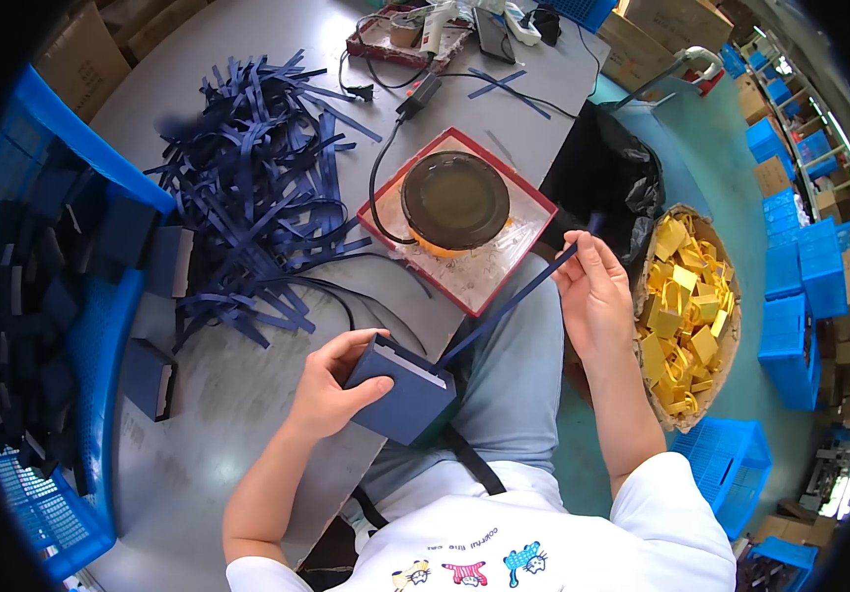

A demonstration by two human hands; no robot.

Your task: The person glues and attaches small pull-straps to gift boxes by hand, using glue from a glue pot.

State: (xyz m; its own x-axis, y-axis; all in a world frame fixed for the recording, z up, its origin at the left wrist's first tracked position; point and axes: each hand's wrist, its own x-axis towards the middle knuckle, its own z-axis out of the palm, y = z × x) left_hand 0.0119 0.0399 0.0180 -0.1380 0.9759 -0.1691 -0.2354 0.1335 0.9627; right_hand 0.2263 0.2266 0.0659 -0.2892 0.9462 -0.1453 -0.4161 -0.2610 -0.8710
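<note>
My left hand (331, 387) is closed around a small dark blue box (400, 395), tilted near the table's front edge above my lap. A blue ribbon (514, 301) runs from the box's right end up to my right hand (591, 291), whose fingertips pinch its far end. Beyond the hands, a round pot with a dark top (455, 199) sits in a red-rimmed tray (479, 296). To the left of the pot lies a large heap of blue ribbon strips (247, 187).
At left, a blue plastic crate (124, 326) holds many dark boxes; two more blue boxes (148, 380) stand beside it. A cable (375, 178) crosses the table. On the right are a black bag (607, 168) and a carton of yellow pieces (686, 316).
</note>
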